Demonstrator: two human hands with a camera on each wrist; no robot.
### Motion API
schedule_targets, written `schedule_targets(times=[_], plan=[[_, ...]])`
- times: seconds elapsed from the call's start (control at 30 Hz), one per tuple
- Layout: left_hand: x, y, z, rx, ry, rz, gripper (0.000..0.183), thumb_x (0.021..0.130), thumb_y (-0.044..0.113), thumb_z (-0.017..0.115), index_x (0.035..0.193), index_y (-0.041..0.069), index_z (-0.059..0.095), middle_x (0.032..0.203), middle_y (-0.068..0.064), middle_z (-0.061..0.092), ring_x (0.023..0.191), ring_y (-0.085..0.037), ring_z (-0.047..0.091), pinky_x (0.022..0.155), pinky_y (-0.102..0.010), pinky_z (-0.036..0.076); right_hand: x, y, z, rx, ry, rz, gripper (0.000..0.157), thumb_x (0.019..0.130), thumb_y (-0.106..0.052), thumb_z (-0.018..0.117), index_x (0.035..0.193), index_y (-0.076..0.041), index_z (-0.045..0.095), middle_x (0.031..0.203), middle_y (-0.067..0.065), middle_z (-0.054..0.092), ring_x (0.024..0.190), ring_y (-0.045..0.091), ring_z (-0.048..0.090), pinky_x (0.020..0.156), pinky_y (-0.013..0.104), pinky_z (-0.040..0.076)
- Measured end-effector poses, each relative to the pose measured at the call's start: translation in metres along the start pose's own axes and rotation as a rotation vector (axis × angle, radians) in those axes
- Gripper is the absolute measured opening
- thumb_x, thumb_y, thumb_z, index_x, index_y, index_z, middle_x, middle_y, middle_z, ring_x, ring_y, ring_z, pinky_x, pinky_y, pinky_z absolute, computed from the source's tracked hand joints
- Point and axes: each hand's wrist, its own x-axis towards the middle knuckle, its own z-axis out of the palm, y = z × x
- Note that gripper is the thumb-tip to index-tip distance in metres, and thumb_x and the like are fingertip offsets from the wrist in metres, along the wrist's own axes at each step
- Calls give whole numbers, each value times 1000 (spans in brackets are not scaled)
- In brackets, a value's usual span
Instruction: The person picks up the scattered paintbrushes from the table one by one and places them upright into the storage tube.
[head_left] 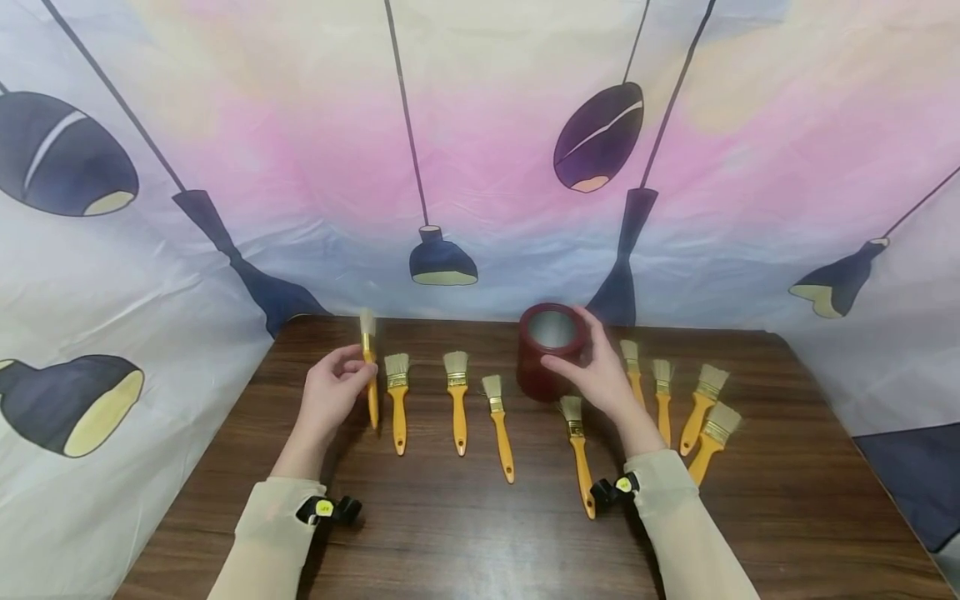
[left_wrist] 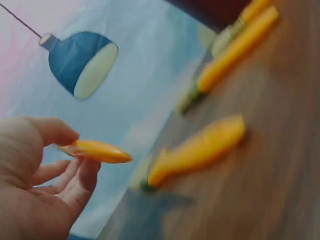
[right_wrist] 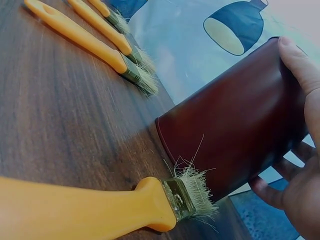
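The left grip (head_left: 333, 387) had a yellow paintbrush (head_left: 373, 398) pinched between thumb and fingers, up off the desk (head_left: 442, 521), with its hairy end up. The right grip (head_left: 600, 375) was curled round the right side of one dark red pot (head_left: 536, 372), on the far part of the desk. There were nine brushes in all: one pinched, three brushes (head_left: 459, 410) in the middle between the left grip and the pot, one brush (head_left: 581, 458) just near of the pot, and four brushes (head_left: 697, 417) at the right.
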Motion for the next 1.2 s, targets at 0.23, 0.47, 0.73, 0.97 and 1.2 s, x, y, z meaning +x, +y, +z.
schedule_targets(times=[0.23, 0.47, 0.73, 0.97, 1.2], plan=[[24, 35, 33, -230, 82, 98, 39, 102, 5, 74, 138, -6, 63, 108, -15, 72, 83, -9, 72, 76, -29, 63, 1, -1, 2, 4, -6, 2, 103, 94, -28, 90, 174, -22, 24, 172, 11, 36, 158, 36, 39, 121, 60, 42], [46, 88, 72, -375, 65, 227, 31, 105, 1, 70, 133, -9, 62, 118, -26, 70, 90, -14, 74, 82, -34, 65, 1, -1, 0, -1, -6, 16, 104, 94, -30, 90, 174, -26, 24, 172, 10, 35, 157, 35, 39, 121, 59, 42], [52, 145, 122, -456, -2, 401, 26, 106, 1, 68, 131, -9, 62, 115, -17, 68, 101, -30, 75, 86, -40, 65, 1, -1, -4, -4, -3, 6, 103, 95, -27, 89, 174, -24, 23, 174, 10, 31, 159, 34, 35, 125, 58, 36], [48, 166, 163, -391, -87, 453, 27, 106, 2, 69, 130, -7, 62, 118, -24, 71, 101, -39, 77, 85, -41, 66, 1, -2, -4, -23, -3, 10, 104, 95, -31, 89, 173, -22, 22, 174, 13, 30, 159, 35, 36, 126, 59, 34], [43, 159, 186, -98, -113, 474, 22, 109, 16, 70, 124, 0, 67, 111, -16, 76, 99, -30, 77, 89, -38, 63, 1, -1, -1, -6, -17, 7, 103, 96, -27, 88, 174, -21, 20, 174, 15, 31, 160, 34, 34, 126, 59, 35]])
